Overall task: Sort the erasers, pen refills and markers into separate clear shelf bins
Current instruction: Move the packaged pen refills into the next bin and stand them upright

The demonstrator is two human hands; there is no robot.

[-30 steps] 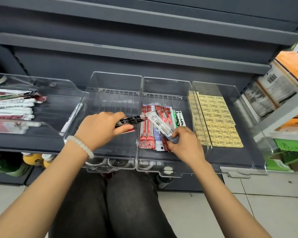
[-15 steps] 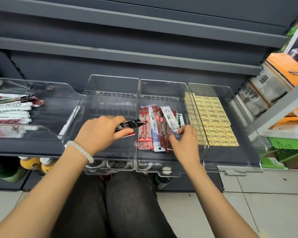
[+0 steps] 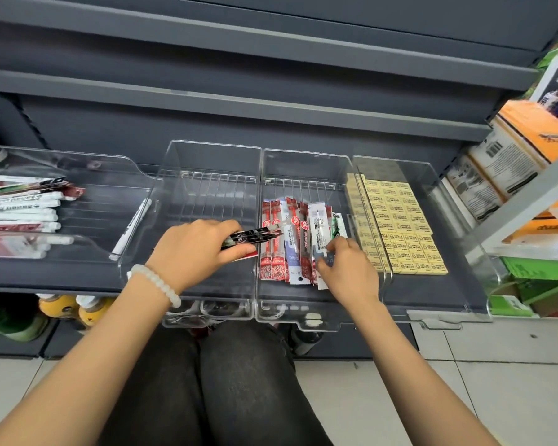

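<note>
Clear plastic everywhere, so I take the refill bin (image 3: pixel 306 162) as my mark. Far left of it, markers (image 3: pixel 23 210) lie in their tray; the bin just left is nearly bare, with room to swing. My left hand (image 3: pixel 195 252) pinches a dark refill pack (image 3: pixel 255 236), poised at the shared wall, I'd guess to drop in. My right hand (image 3: pixel 348 268) pinches a pale pack (image 3: pixel 319 226), squaring the row of refills (image 3: pixel 287 243). Erasers (image 3: pixel 400 226) sit packed just right

Bare forearms, white beaded bracelet (image 3: pixel 155 283) on left wrist, dark grey trousers (image 3: pixel 207 381)
</note>
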